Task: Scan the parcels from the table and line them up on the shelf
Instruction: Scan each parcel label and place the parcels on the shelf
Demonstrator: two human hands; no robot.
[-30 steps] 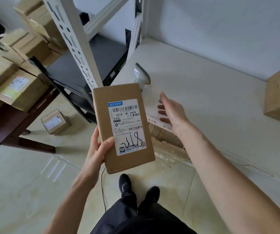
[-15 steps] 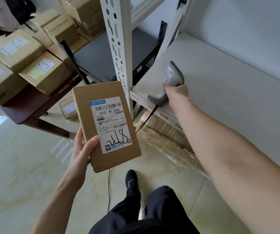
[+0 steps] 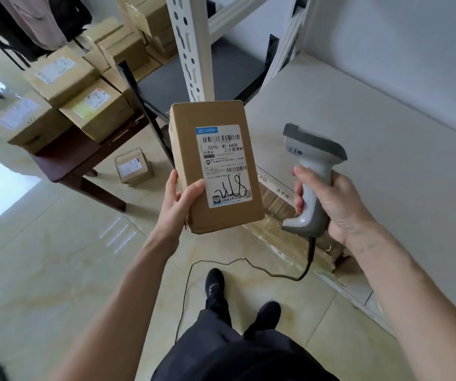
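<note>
Beside shelf [image 3: 359, 119]: left hand [image 3: 178, 207] holds parcel [image 3: 216, 166], label up; right hand [image 3: 331, 199] grips scanner [image 3: 312, 171]. Scan pending; more parcels [image 3: 83, 103] wait on worktop [image 3: 64, 160].

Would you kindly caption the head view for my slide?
Left hand holds a labelled parcel; right hand grips the scanner.

Floor [image 3: 56, 270]: we see glossy pale marbled tiles, with a bright patch of light at the left edge.
Wall [image 3: 414, 37]: plain white, upper right.
Clothing [image 3: 37, 20]: we see dark and pinkish garments hanging, upper left.
</note>
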